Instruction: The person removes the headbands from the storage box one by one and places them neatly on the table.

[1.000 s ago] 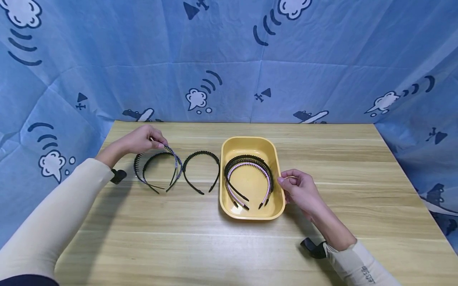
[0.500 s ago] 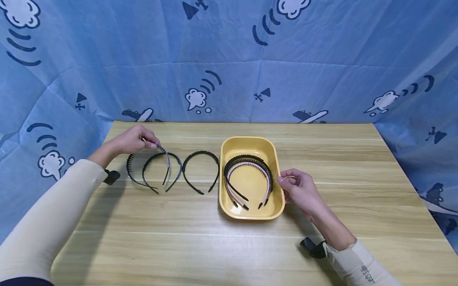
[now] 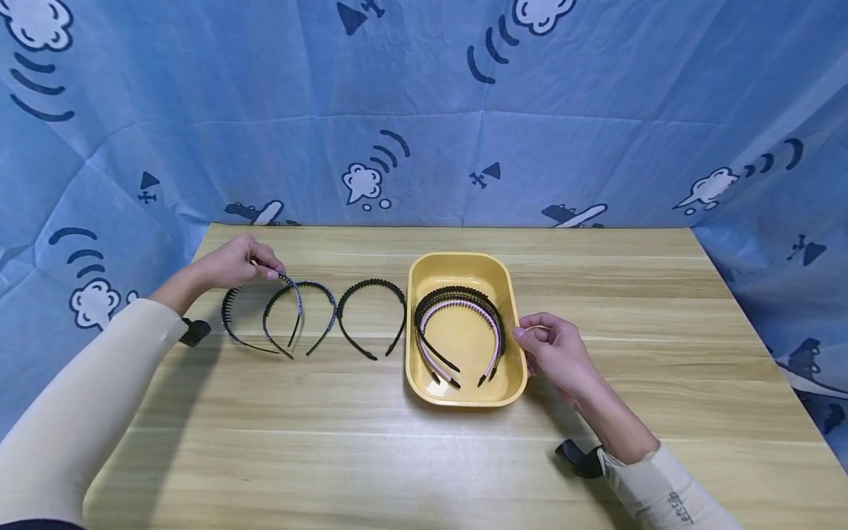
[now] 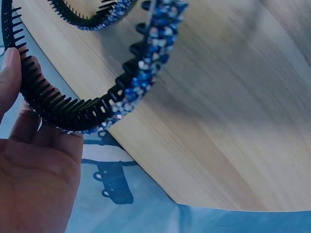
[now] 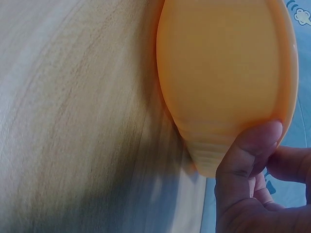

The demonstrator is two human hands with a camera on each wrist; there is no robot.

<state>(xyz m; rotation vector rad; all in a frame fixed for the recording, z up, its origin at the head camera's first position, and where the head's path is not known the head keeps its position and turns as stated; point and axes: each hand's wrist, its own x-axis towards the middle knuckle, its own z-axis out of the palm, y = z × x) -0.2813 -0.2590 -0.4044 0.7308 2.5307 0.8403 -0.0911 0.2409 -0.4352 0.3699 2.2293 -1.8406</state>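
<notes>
My left hand (image 3: 241, 263) pinches a black toothed headband (image 4: 73, 112) by the top of its arch; blue and silver sparkles cover its outer side. In the head view it overlaps the left side of a second sparkly headband (image 3: 329, 294) lying on the table. A plain black headband (image 3: 373, 283) lies between that one and the yellow tray (image 3: 464, 397). My right hand (image 3: 555, 350) grips the tray's right rim, thumb on the wall in the right wrist view. Inside the tray several headbands lie nested, black ones and a pink one (image 3: 429, 322).
A wooden table (image 3: 636, 309) carries everything, and a blue patterned cloth (image 3: 424, 110) hangs behind and along its sides. Each forearm has a black wrist camera, the left one (image 3: 195, 333) close beside the held headband.
My left hand has moved left with the sparkly headband, pulling it partly away from the second one. My right hand and the tray have stayed in place.
</notes>
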